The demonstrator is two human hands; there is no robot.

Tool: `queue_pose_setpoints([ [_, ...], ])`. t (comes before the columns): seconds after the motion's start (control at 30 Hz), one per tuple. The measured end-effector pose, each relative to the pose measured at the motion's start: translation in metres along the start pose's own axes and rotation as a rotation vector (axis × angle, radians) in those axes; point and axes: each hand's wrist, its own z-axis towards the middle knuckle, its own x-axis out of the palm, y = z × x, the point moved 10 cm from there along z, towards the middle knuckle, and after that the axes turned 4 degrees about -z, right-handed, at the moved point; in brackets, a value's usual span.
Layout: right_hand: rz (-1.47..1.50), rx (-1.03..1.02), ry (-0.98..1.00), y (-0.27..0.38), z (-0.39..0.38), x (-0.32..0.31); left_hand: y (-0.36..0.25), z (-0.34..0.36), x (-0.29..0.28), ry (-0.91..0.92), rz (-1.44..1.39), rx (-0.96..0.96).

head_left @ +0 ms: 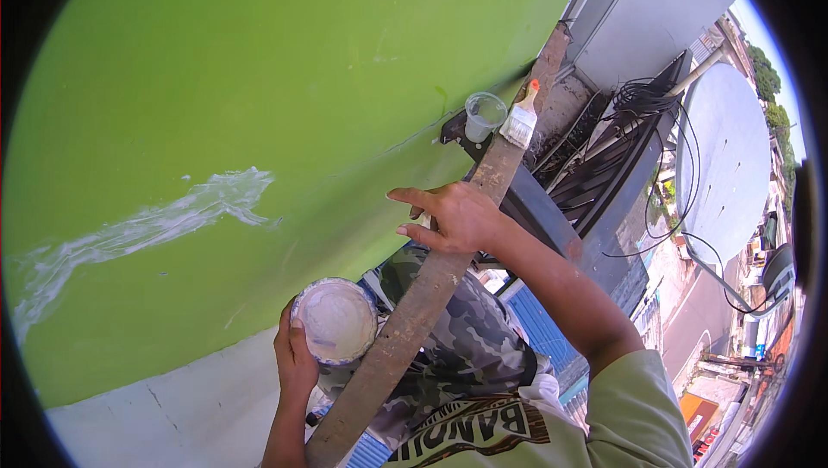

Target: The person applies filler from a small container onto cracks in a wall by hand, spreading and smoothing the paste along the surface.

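My left hand (296, 356) grips a round tub (373, 297) of whitish paste (335, 320) from its left side, the thumb near the rim. The tub sits beside a worn wooden plank (412, 321). My right hand (453, 216) is over the plank and holds nothing; its index finger and thumb stretch apart toward the wall, the other fingers partly curled. Whether it touches the plank I cannot tell. Farther along the plank lies a paintbrush (520, 123) with whitish bristles. A clear plastic cup (485, 114) is beside it. White paste (172, 222) streaks the green wall (285, 62).
Below the green, the wall has a white band (181, 408). Dark metal bars (595, 175), tangled black cables (642, 101) and a satellite dish (724, 157) stand to the right. Beyond them, far below, are a street (703, 304) and blue roofing (543, 326).
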Motion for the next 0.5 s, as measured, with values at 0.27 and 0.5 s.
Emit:
queue_pose_setpoints([
  [0.27,-0.042,0.085,0.067,0.001,-0.002,0.001,-0.004,-0.006,-0.009,-0.085,-0.014,0.071],
  [0.5,0.062,0.073,-0.123,-0.002,-0.003,-0.009,0.04,-0.003,-0.022,-0.195,-0.069,-0.123],
])
